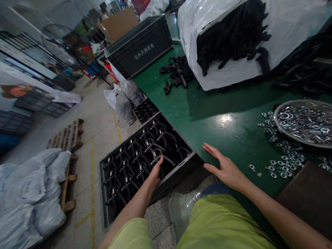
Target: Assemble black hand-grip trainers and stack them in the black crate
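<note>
A grey crate (105, 213) stands beside the green table (211, 133), holding rows of black curved parts (137, 155) with shiny metal pieces on them. My left hand (156, 172) is at the crate's right part, its thumb against one of these black parts; the other fingers are hidden below. My right hand (222, 168) is over the table's near edge, its fingers apart and nothing in it.
A white bag (286, 25) of black parts and a round metal tray (277, 124) of small metal pieces are on the table. Metal eyelets (285, 166) lie loose beside the tray. A large grey bin (142, 47) stands at the back. Filled sacks (27, 198) lie on the left.
</note>
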`<move>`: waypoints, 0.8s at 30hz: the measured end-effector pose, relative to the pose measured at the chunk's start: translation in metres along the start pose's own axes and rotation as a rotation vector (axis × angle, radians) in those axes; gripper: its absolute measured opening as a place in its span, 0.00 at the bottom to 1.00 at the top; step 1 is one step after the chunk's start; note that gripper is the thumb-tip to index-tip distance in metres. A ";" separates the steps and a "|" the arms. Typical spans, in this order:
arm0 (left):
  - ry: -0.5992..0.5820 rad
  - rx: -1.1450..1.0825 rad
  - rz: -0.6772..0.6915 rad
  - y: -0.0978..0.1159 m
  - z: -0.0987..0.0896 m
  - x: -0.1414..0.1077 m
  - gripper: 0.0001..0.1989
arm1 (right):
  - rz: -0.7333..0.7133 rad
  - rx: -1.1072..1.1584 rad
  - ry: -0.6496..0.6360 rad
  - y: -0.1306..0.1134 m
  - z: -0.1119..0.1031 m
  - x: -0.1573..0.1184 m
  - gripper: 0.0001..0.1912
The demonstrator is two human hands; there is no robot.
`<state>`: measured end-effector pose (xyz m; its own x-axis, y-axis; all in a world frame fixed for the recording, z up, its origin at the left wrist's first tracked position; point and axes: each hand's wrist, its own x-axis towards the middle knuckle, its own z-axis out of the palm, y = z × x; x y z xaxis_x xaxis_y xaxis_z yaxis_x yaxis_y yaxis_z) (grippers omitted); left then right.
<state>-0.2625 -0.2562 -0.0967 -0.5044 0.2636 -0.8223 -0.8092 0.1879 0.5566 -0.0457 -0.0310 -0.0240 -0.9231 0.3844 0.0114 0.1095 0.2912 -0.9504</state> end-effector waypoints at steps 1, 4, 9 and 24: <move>-0.002 0.033 0.002 0.001 -0.001 -0.001 0.26 | 0.006 0.007 -0.003 0.000 0.000 0.000 0.33; 0.023 0.163 0.008 0.001 -0.003 -0.006 0.26 | 0.008 0.017 0.003 0.001 0.000 0.001 0.33; 0.199 0.483 0.052 0.020 -0.007 -0.025 0.22 | -0.007 0.011 -0.002 0.003 -0.003 -0.003 0.32; 0.525 1.574 0.708 0.039 0.017 0.043 0.27 | 0.054 -0.020 0.043 -0.033 -0.035 -0.040 0.35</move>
<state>-0.3105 -0.2219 -0.1088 -0.8766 0.4473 -0.1774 0.4353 0.8943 0.1038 0.0004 -0.0252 0.0174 -0.8989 0.4373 -0.0261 0.1668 0.2866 -0.9434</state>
